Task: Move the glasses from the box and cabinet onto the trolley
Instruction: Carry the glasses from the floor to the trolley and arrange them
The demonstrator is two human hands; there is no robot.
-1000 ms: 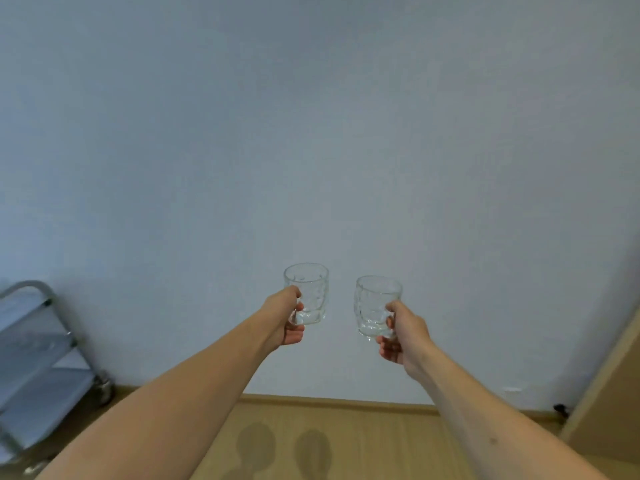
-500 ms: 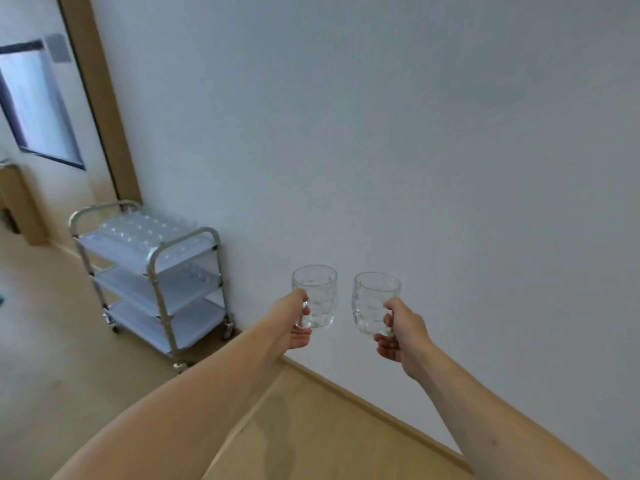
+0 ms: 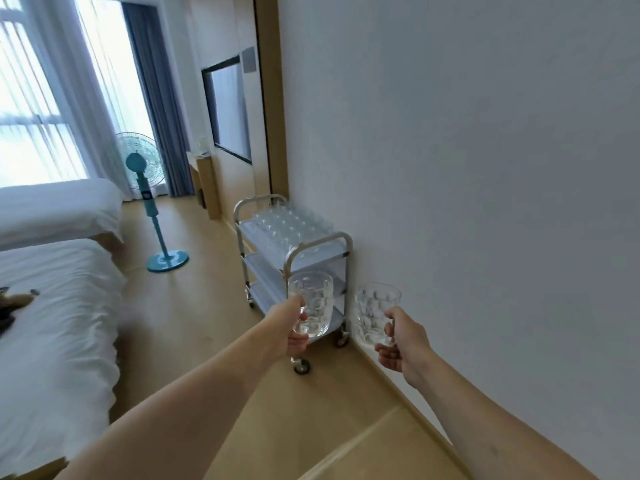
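Two glasses in hand, one each. Head view: a second ago only bare wall ahead; now the view has swung left and the trolley [image 3: 313, 244] sits straight in front against the wall, top shelf already packed with glasses [image 3: 289, 221]. Likely the carry leg, drop-off next. Left hand [image 3: 289, 327] fingers curled tight around the left glass [image 3: 311, 303]; right hand [image 3: 403, 344] gripping the right glass [image 3: 375, 313] low at its side. Both upright, apart, short of the trolley.

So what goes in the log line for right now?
left hand: holds glass | right hand: holds glass | trolley: ahead, top shelf has glasses | stage: carrying
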